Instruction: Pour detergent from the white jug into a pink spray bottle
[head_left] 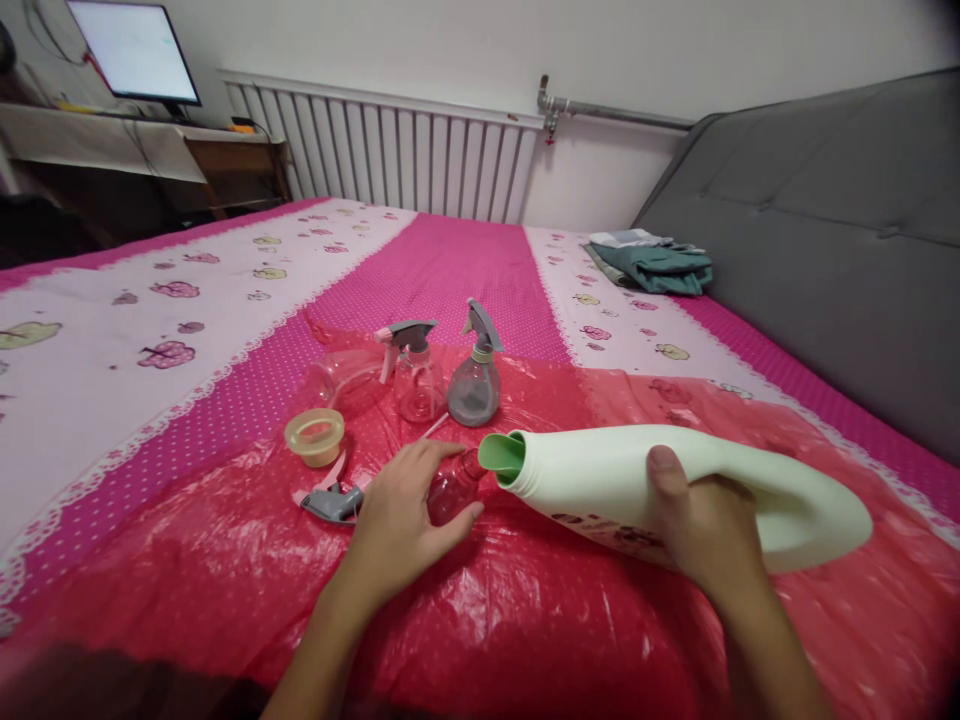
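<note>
My right hand (701, 520) is closed round the handle of a large pale-green detergent jug (600, 465), tipped nearly level. Its green pouring spout (501, 456) is at the neck of a small clear spray bottle (452, 490). Around that bottle my left hand (409, 515) is wrapped; whether liquid flows I cannot tell. Just left of it lies a loose grey-and-pink spray head (330, 500). A yellowish translucent cap (315, 437) rests beyond that. Two spray bottles with heads on stand behind: one pink-topped (418, 385), one grey-topped (474, 388).
Red plastic sheeting (525, 620) covers the near part of the patterned bed (457, 260). Folded clothes (649, 260) lie by the grey headboard (825, 230). A radiator (390, 145) runs along the wall, and a monitor (135, 50) stands on a desk at the far left.
</note>
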